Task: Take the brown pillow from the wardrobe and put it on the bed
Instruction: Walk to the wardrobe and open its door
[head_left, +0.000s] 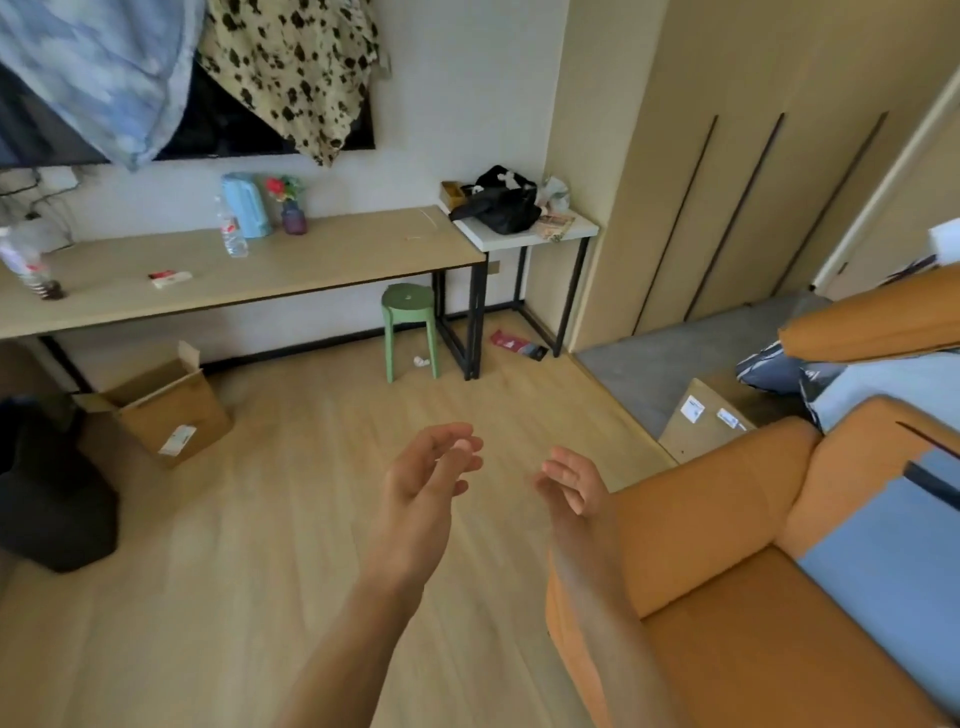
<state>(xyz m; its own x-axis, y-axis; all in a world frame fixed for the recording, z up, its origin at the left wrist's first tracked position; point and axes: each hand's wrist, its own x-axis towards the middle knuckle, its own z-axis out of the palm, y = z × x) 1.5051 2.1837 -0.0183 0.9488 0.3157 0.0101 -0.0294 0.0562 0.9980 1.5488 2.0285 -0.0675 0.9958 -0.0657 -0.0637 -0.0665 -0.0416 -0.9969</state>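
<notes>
Reaching out over the wood floor (291, 545), the 2 bare hands hold nothing. The left hand (426, 478) has its fingers spread loose and wide, palm turned to the right. The right hand (574, 486) is wide too, palm turned to the left, and it hangs just beside the arm of the orange sofa (727, 561). The hands are apart from each other.

At the far right stands the tall tan wardrobe (727, 156), with its doors shut, so the brown pillow cannot be seen.

Along the back wall runs a long table (291, 260). Near its back edge stand a water bottle (231, 228), a blue box (247, 205) and a purple vase (293, 218). At its right end a small white table (524, 234) carries a black bag (501, 200). A green stool (409, 327) stands under the long table. A cardboard box (166, 405), lying open, rests on the floor at the left.
</notes>
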